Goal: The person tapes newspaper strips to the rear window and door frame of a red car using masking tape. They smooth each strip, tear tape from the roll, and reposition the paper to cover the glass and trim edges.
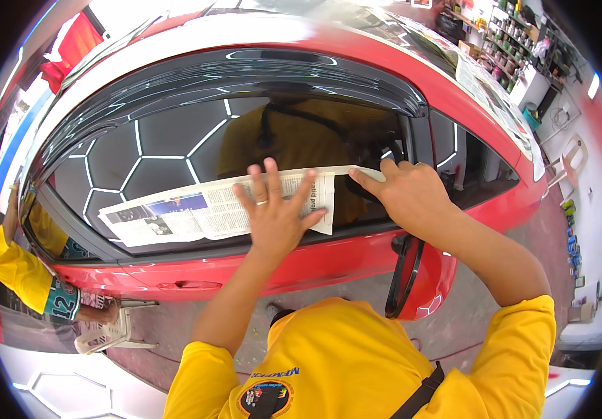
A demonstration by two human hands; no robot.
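Here's the left hand, spread flat over the newspaper, its grip released, palm down. The sheet lies along the lower part of the dark side window of the red car. Over at the right hand, fingers meet the end of the pale strip on the paper's top edge; whether that grip pinches or just presses, I can't tell. Good technique, I'd judge: light, even palm pressure, strip kept taut and straight, then smoothing outward so no creases lift the edge.
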